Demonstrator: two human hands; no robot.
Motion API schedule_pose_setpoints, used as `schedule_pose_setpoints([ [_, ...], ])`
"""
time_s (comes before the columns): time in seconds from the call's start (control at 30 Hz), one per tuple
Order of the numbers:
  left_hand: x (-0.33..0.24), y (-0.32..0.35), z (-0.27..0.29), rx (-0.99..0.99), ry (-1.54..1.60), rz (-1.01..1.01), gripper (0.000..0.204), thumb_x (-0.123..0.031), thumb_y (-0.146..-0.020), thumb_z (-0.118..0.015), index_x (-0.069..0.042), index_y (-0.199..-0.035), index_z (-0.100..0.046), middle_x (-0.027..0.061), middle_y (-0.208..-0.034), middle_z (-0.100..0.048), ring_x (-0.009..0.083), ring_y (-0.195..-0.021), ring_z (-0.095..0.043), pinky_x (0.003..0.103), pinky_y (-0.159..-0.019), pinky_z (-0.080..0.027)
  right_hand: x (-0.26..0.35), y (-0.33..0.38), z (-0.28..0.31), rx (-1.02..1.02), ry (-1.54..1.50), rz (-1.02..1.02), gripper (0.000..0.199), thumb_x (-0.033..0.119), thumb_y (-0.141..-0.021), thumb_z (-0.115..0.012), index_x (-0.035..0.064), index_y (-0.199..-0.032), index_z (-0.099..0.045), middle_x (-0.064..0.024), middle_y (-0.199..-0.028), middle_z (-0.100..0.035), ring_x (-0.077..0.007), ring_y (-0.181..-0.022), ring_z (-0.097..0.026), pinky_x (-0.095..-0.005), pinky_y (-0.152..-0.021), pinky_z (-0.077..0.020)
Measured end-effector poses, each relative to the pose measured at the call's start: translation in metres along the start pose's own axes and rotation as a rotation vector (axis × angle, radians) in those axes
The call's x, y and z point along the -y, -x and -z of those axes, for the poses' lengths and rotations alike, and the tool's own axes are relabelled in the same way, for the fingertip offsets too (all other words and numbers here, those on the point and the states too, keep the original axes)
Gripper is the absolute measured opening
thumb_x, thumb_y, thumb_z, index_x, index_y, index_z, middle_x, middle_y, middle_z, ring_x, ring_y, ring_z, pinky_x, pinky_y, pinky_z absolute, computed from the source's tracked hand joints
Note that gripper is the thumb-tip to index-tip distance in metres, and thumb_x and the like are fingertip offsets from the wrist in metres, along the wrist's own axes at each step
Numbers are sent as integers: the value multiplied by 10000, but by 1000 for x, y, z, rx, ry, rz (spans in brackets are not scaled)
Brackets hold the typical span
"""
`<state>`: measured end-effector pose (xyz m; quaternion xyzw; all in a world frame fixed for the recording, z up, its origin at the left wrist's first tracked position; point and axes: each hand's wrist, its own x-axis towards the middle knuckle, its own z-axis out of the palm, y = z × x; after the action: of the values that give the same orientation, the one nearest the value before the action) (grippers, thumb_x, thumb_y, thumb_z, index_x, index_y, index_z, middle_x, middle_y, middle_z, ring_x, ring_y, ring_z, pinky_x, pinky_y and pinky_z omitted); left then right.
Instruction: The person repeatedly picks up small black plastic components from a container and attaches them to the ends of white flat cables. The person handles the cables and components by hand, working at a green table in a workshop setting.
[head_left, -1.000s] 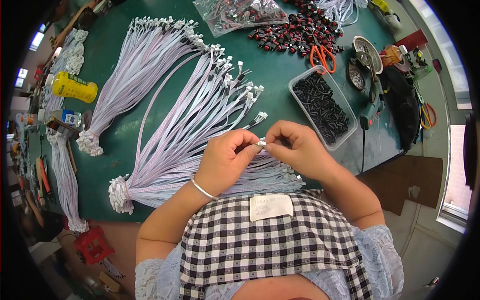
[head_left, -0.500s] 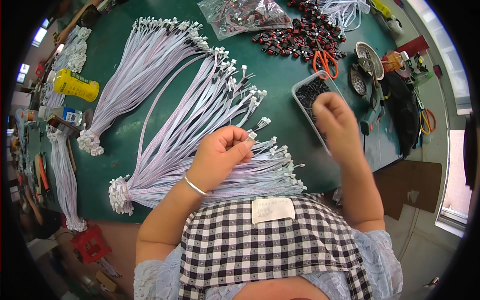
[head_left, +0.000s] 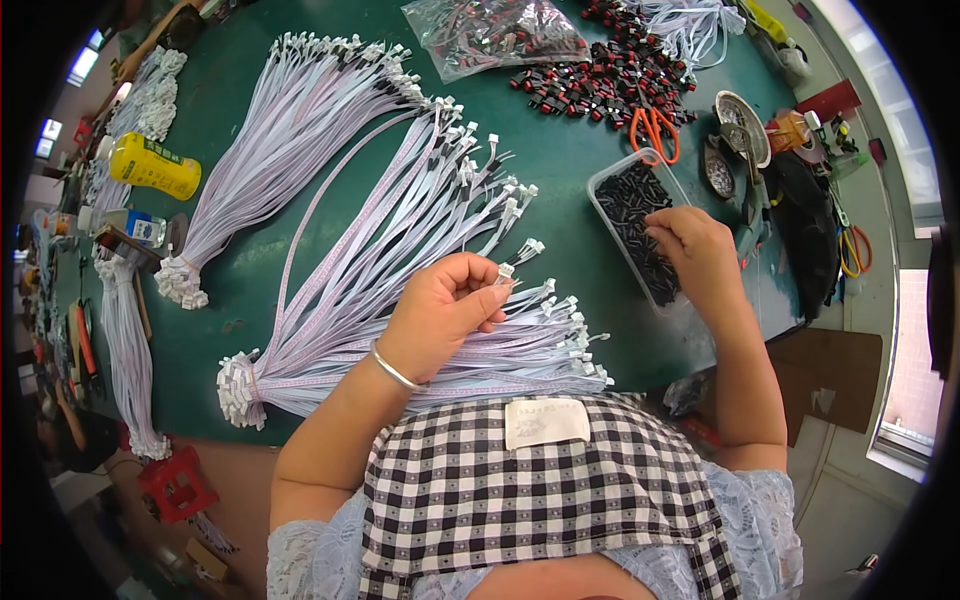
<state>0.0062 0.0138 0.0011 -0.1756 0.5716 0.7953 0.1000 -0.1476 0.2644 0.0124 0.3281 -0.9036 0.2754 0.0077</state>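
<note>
My left hand [head_left: 450, 305] is pinched on a small white connector [head_left: 506, 272] at the end of a flat ribbon cable, thumb against forefinger. Beneath that hand a bundle of white ribbon cables [head_left: 340, 290] fans out across the table, tied at its left end. Many of its loose ends carry white connectors, some with black sleeves. My right hand [head_left: 700, 255] is at a clear plastic tub [head_left: 618, 166] of short black tubes [head_left: 632, 205]. Its fingertips are drawn together over the tubes; whatever lies between them is too small to make out.
Another cable bundle [head_left: 300, 130] lies at the far left, beside a yellow bottle [head_left: 155, 168]. Beyond the tub are orange-handled scissors [head_left: 655, 135], a heap of red-and-black parts [head_left: 600, 85] and a clear bag [head_left: 490, 40]. Metal dishes [head_left: 742, 125] stand to the right on the green table.
My right hand has come down and slightly right, from a blur above the tub to the tubes inside it. The left hand keeps its pinch on the connector.
</note>
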Motion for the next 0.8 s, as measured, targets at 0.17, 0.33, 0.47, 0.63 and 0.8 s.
schedule_pose_setpoints([
  [0.17, 4, -1, 1, 7, 28, -14, 81, -74, -874, -603, -10, -921, -586, 39, -748, -603, 88, -637, -528, 207, -601, -439, 7, -2, 8, 41, 145, 24, 117, 123, -782, -683, 34, -829, -623, -103, -775, -621, -254, -678, -605, -335, -619, -481],
  [0.33, 5, -2, 1, 11, 30, -16, 88, -82, -873, -611, -11, -917, -582, 36, -745, -598, 88, -635, -531, 209, -601, -441, 42, 1, -1, 248, -617, -333, 80, 97, -861, -628, 28, -870, -588, -1, -738, -567, -70, -676, -541, -234, -576, -433],
  [0.47, 6, -2, 2, 17, 57, -17, 95, -81, -870, -613, -10, -924, -579, 35, -744, -597, 86, -636, -535, 207, -596, -441, 68, 3, -22, 436, -1013, -352, 66, 35, -887, -569, 1, -944, -575, -43, -795, -603, -95, -718, -591, -231, -654, -493],
  [0.63, 6, -1, 2, 25, 71, -18, 93, -71, -870, -612, -7, -930, -579, 33, -754, -598, 83, -645, -540, 207, -602, -445, 81, 2, -38, 439, -995, -359, 102, 19, -866, -599, -17, -962, -592, -54, -785, -623, -108, -719, -617, -231, -631, -509],
  [0.8, 7, -1, 2, 35, 81, -30, 92, -66, -871, -610, -5, -933, -578, 33, -762, -599, 82, -650, -541, 209, -608, -450, 80, 6, -48, 363, -1044, -356, 119, 30, -858, -624, -21, -961, -594, -63, -794, -633, -113, -704, -630, -232, -618, -526],
])
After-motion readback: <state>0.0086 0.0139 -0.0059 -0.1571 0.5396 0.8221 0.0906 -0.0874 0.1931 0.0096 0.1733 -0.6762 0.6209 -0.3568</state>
